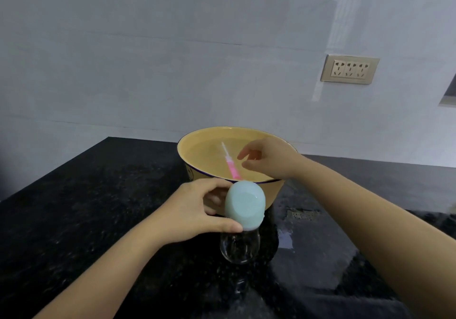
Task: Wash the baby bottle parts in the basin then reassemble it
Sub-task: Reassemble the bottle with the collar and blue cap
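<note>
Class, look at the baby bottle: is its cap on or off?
On. The pale cap covers the top of the clear bottle, which stands on the counter; the left hand grips the cap.

Clear bottle (239,247) upright, pale-blue cap (244,204) on, before yellow water-filled basin (269,190), pink brush (230,162) inside

A black speckled stone countertop (98,207) fills the foreground, wet and glossy toward three o'clock. Pale grey wall panels (172,59) rise behind, with a triple socket plate (350,69) at two o'clock.
</note>
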Demonstrator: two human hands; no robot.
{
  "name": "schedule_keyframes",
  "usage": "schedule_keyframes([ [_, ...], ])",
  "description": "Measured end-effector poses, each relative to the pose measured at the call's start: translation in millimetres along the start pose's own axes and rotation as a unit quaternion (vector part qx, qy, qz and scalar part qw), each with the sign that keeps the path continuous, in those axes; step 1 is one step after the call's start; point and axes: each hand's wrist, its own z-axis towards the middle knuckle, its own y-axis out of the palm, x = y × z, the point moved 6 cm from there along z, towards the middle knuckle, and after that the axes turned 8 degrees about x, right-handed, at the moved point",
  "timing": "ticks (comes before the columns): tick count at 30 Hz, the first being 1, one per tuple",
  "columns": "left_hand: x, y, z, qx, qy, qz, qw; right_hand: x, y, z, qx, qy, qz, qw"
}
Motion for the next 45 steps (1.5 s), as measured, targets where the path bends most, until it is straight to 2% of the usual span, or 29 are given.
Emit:
schedule_keyframes([
  [4,7,-26,9,0.032,0.002,0.021,0.999,-1,15,14,-0.042,-0.057,-0.105,0.992],
  [8,17,-46,24,0.085,0.031,0.075,0.993,2,23,27,-0.052,-0.051,-0.081,0.994],
  [15,21,-49,59,0.107,0.039,0.061,0.992,5,44,37,-0.147,-0.105,-0.183,0.966],
  [17,19,-51,69,0.116,0.042,0.058,0.991,8,46,38,-0.144,-0.102,-0.146,0.973],
  [21,10,-50,90,0.112,0.035,0.099,0.988,15,43,38,-0.133,-0.043,0.007,0.99],
  [26,-3,-38,116,0.079,0.007,0.135,0.988,20,43,44,-0.096,-0.014,0.168,0.981],
  [29,-1,-28,125,0.055,0.003,0.088,0.995,21,38,46,-0.059,0.002,0.236,0.97],
  [31,1,-22,130,0.054,-0.004,0.024,0.998,24,36,47,-0.032,-0.001,0.235,0.972],
  [34,-1,-21,140,0.099,-0.031,-0.03,0.994,23,31,46,-0.002,-0.009,0.222,0.975],
  [38,-3,-27,147,0.173,-0.048,-0.063,0.982,24,27,43,0.021,0.026,0.244,0.969],
  [42,3,-38,147,0.251,-0.059,-0.153,0.954,22,29,39,-0.025,0.046,0.268,0.962],
  [45,6,-41,146,0.281,-0.067,-0.219,0.932,23,30,36,-0.053,0.072,0.302,0.949],
])
